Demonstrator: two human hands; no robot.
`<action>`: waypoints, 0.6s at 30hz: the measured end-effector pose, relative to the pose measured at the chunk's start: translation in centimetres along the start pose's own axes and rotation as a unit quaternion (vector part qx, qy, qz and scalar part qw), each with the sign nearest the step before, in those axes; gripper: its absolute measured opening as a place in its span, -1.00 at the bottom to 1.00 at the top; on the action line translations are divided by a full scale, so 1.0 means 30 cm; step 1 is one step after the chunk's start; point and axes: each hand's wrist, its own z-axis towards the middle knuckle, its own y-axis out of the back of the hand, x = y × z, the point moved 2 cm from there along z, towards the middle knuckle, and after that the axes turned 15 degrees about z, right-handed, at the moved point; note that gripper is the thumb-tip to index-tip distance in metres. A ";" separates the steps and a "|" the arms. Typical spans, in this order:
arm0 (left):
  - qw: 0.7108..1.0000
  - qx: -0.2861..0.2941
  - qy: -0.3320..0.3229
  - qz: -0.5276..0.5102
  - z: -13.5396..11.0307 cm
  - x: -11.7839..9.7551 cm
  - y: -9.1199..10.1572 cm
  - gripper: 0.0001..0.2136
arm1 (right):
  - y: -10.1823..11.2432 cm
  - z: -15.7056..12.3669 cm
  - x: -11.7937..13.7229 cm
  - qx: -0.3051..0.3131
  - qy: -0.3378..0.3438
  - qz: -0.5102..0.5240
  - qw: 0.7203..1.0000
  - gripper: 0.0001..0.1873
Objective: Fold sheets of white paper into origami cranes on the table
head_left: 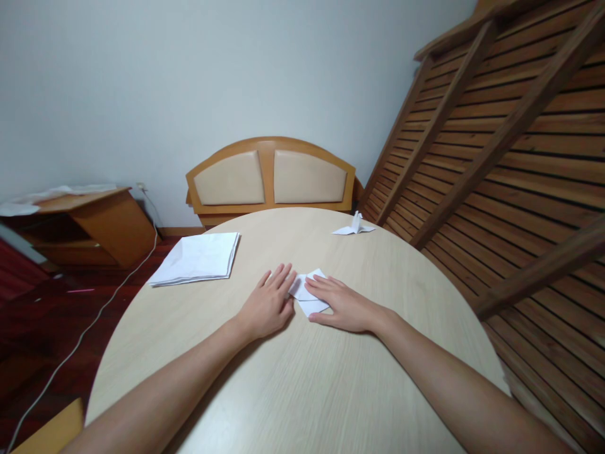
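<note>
A small folded piece of white paper [309, 291] lies flat on the round table [293, 378] between my hands. My left hand [268, 304] rests at its left edge, palm down with the fingers stretched out. Across the paper's right part lies my right hand [344, 304], also flat, its fingers extended and its thumb near the lower corner. Part of the paper is hidden under the right fingers. Farther back on the right, a folded paper crane [355, 225] stands with its wings spread.
A stack of white paper sheets [198, 257] lies at the table's left side. Beyond the far edge stands a padded headboard [268, 170]. Wooden slats [472, 157] lean along the right. On the left are a low wooden cabinet [108, 224] and a white cable [101, 310] on the floor.
</note>
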 end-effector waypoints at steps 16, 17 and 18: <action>0.997 -0.017 0.008 -0.068 0.012 -0.018 0.026 -0.68 | 0.019 0.023 0.012 -0.093 0.032 -0.007 0.995 -0.65; 0.997 -0.023 0.008 -0.070 0.015 -0.018 0.030 -0.71 | 0.022 0.022 0.019 -0.099 0.021 -0.005 0.995 -0.64; 0.997 -0.027 0.007 -0.069 0.017 -0.017 0.033 -0.74 | 0.026 0.021 0.026 -0.103 0.011 -0.004 0.995 -0.64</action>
